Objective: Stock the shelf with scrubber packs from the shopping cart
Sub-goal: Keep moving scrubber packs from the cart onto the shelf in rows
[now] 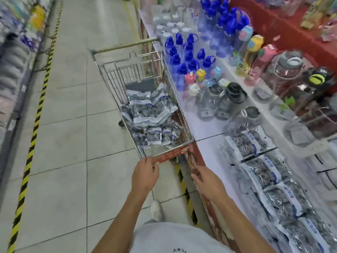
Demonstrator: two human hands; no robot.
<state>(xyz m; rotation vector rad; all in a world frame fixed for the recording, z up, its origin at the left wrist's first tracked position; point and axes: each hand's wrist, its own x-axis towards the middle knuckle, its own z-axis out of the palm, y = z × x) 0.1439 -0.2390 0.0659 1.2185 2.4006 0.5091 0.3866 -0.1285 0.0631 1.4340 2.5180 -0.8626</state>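
Note:
A wire shopping cart [113,83] stands in the aisle against the white shelf [209,125]. Several scrubber packs [151,115], clear bags of steel wool with blue-white labels, lie piled inside it. More scrubber packs [269,176] lie in a row on the shelf at the lower right. My left hand [145,173] grips the near end of the cart at its red plate [171,152]. My right hand [204,177] hovers just right of the cart's near corner, fingers stretched toward it, holding nothing.
Blue-capped bottles [189,57], coloured drinking bottles and clear jars [228,103] fill the shelf beyond the packs. A yellow-black floor stripe [34,128] runs along the opposite shelving on the left. Tiled aisle floor [73,125] lies left of the cart.

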